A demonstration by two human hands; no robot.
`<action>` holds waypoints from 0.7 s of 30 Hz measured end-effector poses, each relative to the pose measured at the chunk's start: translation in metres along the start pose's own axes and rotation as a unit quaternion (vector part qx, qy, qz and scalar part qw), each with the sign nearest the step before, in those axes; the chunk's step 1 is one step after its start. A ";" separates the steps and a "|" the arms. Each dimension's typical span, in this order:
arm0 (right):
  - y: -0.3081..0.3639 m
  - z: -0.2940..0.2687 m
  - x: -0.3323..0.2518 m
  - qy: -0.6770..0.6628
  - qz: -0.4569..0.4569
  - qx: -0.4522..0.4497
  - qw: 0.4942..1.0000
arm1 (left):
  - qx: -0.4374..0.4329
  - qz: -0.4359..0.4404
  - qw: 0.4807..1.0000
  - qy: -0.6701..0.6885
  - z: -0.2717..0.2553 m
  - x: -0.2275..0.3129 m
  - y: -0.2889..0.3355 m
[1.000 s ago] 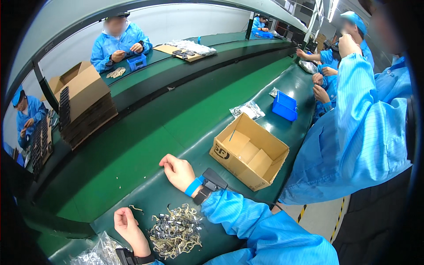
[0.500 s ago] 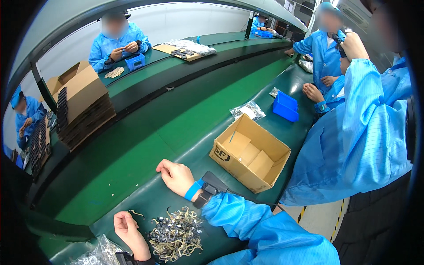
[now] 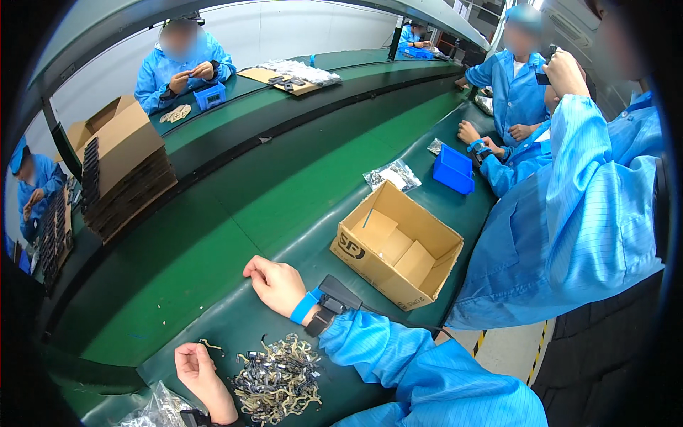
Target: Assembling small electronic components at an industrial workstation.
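Observation:
My left hand (image 3: 201, 377) rests at the lower left with its fingers curled in. Beside its fingertips lies one loose small strip-like part (image 3: 211, 345). To its right is a pile of small black, silver and cream-coloured ribbon-like parts (image 3: 277, 377) on the dark green mat. My right hand (image 3: 276, 286) lies beyond the pile, at the mat's far edge, its fingers bent and closed toward the green belt. Whatever either hand may hold is hidden. A blue strap (image 3: 306, 306) and a black band circle my right wrist.
An open cardboard box (image 3: 398, 245) stands right of my right hand. Beyond it are a clear bag of parts (image 3: 393, 176) and a blue bin (image 3: 453, 169). A clear plastic bag (image 3: 158, 407) lies by my left wrist. The green belt (image 3: 192, 249) runs ahead; co-workers in blue sit around.
The whole view has shifted slightly left. The belt's seam and small specks have moved left. A co-worker's hands beside the blue bin have moved left and apart. My hands keep nearly the same pose.

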State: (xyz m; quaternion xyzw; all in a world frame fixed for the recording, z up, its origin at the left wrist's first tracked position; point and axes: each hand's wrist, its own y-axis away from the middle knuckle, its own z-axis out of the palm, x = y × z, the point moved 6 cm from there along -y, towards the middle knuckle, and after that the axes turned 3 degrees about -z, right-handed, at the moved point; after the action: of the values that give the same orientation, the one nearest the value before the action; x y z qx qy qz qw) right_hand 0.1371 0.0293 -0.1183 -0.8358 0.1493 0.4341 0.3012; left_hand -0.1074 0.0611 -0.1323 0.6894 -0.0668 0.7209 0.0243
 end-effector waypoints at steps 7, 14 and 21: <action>0.000 0.000 0.001 -0.007 0.006 0.001 1.000 | -0.013 0.012 1.000 -0.017 -0.002 -0.005 -0.001; 0.000 0.002 0.001 -0.002 0.005 -0.003 1.000 | -0.009 0.000 1.000 -0.004 -0.002 -0.004 0.000; -0.001 -0.001 0.000 0.000 0.011 -0.012 1.000 | -0.010 -0.007 1.000 -0.013 0.001 -0.002 0.000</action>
State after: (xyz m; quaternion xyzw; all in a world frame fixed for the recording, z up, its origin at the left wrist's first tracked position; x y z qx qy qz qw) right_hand 0.1383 0.0293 -0.1179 -0.8377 0.1539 0.4388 0.2865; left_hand -0.1059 0.0612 -0.1346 0.6991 -0.0696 0.7108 0.0351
